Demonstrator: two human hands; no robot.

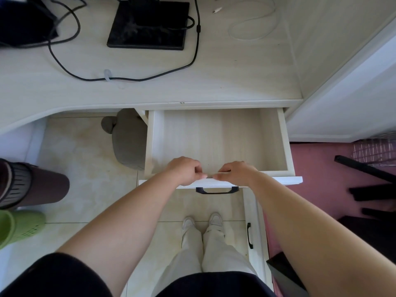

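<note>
Head view: the drawer [214, 136] stands pulled well out from under the desktop [150, 91], with its bare bottom showing. Both the left hand [186, 170] and the right hand [236, 172] sit close together, fingers curled on the top edge of the front panel [278, 179], just above the black handle [216, 190]. The drawer is judged a light, rigid board box. Push squarely at the panel centre. Keep fingertips clear of the desktop edge. The person's legs stand just below the panel; open room lies forward.
</note>
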